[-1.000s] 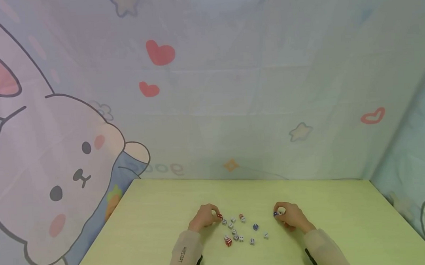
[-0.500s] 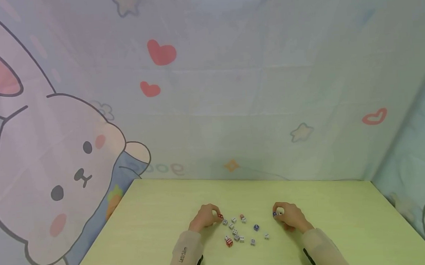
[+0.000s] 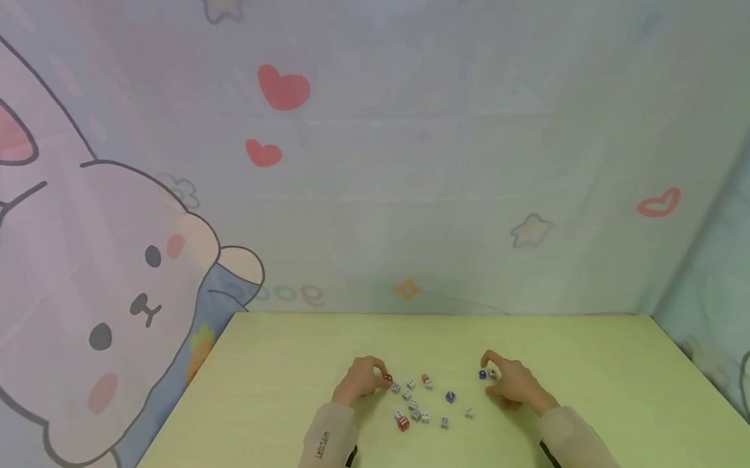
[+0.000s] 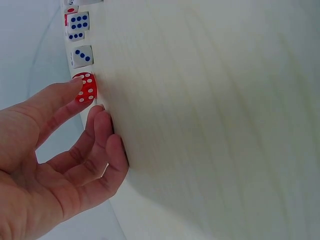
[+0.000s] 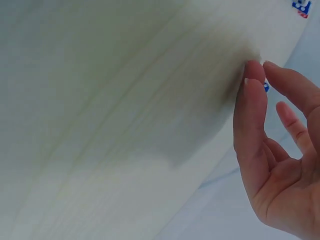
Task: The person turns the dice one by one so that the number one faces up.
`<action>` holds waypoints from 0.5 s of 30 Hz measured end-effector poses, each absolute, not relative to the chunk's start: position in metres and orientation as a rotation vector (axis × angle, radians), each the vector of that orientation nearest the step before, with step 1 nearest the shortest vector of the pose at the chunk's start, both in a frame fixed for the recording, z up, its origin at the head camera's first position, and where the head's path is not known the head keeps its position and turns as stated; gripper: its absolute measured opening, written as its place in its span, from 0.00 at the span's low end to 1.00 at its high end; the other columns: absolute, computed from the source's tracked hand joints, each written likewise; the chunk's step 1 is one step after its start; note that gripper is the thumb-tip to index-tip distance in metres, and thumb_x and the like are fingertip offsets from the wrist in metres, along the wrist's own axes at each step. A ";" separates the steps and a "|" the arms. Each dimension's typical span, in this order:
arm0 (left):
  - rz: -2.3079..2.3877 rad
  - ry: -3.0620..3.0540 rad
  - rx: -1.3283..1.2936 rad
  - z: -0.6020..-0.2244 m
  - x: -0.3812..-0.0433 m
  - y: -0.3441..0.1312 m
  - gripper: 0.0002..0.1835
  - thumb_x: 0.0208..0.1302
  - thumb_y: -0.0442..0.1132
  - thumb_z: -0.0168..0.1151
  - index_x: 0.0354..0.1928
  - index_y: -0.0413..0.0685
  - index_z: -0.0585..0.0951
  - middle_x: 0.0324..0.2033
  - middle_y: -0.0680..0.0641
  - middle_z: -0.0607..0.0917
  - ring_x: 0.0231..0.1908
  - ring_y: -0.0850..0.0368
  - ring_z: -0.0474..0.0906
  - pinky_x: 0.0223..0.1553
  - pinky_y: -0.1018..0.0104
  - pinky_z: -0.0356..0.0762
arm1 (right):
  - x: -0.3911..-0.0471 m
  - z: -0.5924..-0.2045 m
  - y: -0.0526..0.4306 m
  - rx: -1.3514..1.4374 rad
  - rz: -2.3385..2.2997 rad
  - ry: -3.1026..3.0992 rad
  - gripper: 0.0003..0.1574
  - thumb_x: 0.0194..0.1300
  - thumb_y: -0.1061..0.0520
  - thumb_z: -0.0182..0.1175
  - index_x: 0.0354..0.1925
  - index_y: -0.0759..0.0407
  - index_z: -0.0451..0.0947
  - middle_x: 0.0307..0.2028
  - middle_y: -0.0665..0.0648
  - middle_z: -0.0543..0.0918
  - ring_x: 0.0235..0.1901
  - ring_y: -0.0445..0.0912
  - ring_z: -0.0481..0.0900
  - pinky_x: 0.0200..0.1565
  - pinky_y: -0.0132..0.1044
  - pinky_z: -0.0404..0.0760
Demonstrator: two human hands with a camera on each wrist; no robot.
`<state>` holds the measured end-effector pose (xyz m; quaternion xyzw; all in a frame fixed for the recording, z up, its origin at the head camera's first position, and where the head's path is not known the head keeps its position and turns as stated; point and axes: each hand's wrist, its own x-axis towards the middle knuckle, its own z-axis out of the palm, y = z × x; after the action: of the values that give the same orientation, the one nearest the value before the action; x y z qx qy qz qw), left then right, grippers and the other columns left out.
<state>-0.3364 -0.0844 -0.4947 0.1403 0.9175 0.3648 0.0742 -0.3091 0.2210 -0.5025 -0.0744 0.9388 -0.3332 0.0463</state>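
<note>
A softly creased cloth [image 3: 384,157], printed with a rabbit, hearts and stars, rises behind the table [image 3: 262,378], whose flat, pale top shows faint streaks of grain. Two light sleeves reach over it, the left sleeve [image 3: 329,438] lettered in dark print. The left hand [image 3: 358,381] has its grip closed in a pinch on a glossy red die [image 4: 86,88], a round-cornered cube with white pips, at the table's surface; its other fingers curve beneath. The right hand [image 3: 515,383] holds nothing: its grip is moderately parted, thumb and forefinger either side of a blue die [image 3: 482,374] on the table, a white cube [image 3: 493,374] just beside. Between the hands lie scattered small dice, mostly white; the nearest white die [image 4: 82,56] to the pinched one shows round blue pips.
</note>
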 end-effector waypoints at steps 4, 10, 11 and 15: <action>1.097 2.753 0.426 -0.493 -0.336 -0.086 0.06 0.53 0.35 0.62 0.31 0.39 0.80 0.10 0.49 0.71 0.09 0.65 0.57 0.12 0.73 0.58 | -0.306 -0.501 0.217 -0.409 -1.037 2.807 0.20 0.51 0.64 0.62 0.42 0.55 0.67 0.10 0.55 0.74 0.08 0.40 0.70 0.11 0.31 0.68; 1.097 2.754 0.436 -0.493 -0.337 -0.085 0.05 0.53 0.34 0.62 0.31 0.38 0.80 0.08 0.53 0.67 0.09 0.65 0.56 0.12 0.74 0.57 | -0.305 -0.504 0.206 -0.586 -1.047 2.775 0.09 0.53 0.64 0.60 0.36 0.60 0.72 0.14 0.53 0.76 0.10 0.40 0.71 0.13 0.29 0.69; 1.099 2.753 0.436 -0.494 -0.337 -0.084 0.05 0.53 0.34 0.62 0.31 0.38 0.80 0.08 0.53 0.67 0.09 0.65 0.56 0.12 0.74 0.57 | -0.305 -0.504 0.204 -0.608 -1.046 2.774 0.08 0.53 0.64 0.59 0.35 0.60 0.73 0.15 0.53 0.76 0.11 0.40 0.71 0.13 0.29 0.69; 1.095 2.755 0.420 -0.494 -0.336 -0.083 0.05 0.53 0.34 0.62 0.31 0.39 0.80 0.10 0.49 0.71 0.10 0.65 0.57 0.13 0.73 0.58 | -0.308 -0.502 0.196 -0.671 -1.028 2.772 0.05 0.55 0.64 0.58 0.34 0.60 0.75 0.16 0.52 0.76 0.11 0.38 0.69 0.14 0.26 0.67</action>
<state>-0.3360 -0.0832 -0.4944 0.1399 0.9176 0.3648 0.0733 -0.3085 0.1960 -0.5025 -0.2209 0.9130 -0.3385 0.0549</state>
